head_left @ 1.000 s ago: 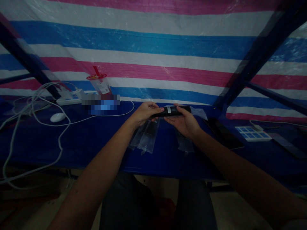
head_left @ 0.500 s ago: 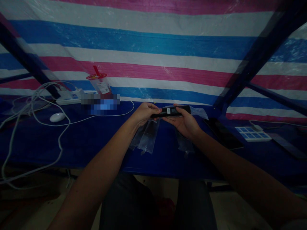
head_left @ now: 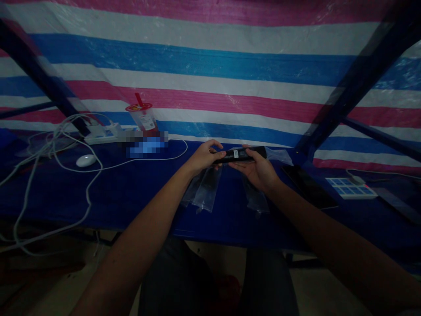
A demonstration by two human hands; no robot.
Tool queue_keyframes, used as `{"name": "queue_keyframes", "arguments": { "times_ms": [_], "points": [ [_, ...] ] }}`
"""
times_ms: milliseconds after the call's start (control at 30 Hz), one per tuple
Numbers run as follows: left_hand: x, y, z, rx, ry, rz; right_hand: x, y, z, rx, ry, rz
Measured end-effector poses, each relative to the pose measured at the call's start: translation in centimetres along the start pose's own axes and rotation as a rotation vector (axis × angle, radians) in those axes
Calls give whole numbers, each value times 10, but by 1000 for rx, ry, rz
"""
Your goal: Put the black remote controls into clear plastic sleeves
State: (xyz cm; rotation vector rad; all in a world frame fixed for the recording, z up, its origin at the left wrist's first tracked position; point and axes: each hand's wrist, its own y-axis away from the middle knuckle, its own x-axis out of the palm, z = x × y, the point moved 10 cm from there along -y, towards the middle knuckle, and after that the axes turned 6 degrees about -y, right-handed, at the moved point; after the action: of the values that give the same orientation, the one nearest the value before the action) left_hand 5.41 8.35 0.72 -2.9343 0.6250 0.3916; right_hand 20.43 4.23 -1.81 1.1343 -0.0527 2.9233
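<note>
Both hands grip a black remote control (head_left: 241,154) above the blue bench (head_left: 131,197): the left hand (head_left: 204,157) pinches its near end, the right hand (head_left: 258,169) cradles it from beneath. Clear plastic sleeves (head_left: 207,188) lie just below; a dark phone (head_left: 309,186) sits to the right, with a white mouse (head_left: 86,160), cables (head_left: 59,175) and a lidded drink cup (head_left: 144,118) well off to the left.

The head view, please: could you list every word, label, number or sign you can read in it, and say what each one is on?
No text here can be read.
Black slim device, held in the left hand and right hand: small white label, too small to read.
Plastic cup: printed lid and sticker, blurred.
White grid card: blue squares, no legible marks.
</note>
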Motion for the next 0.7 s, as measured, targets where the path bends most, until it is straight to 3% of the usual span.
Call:
{"name": "queue_keyframes", "arguments": {
  "times_ms": [233, 400, 567, 700],
  "points": [
    [7, 7, -36, 505, -648, -47, -11, -5, 3, -17, -37, -71],
    [-2, 6, -34, 500, -600, -91, -14, -5, 6, -10, -42, -103],
    [-24, 4, -29, 418, -458, -264, -17, -6, 8, -8, -48, -122],
    [-30, 2, -26, 412, -444, -319, -20, -7, 10, -15, -30, -122]
  ]
}}
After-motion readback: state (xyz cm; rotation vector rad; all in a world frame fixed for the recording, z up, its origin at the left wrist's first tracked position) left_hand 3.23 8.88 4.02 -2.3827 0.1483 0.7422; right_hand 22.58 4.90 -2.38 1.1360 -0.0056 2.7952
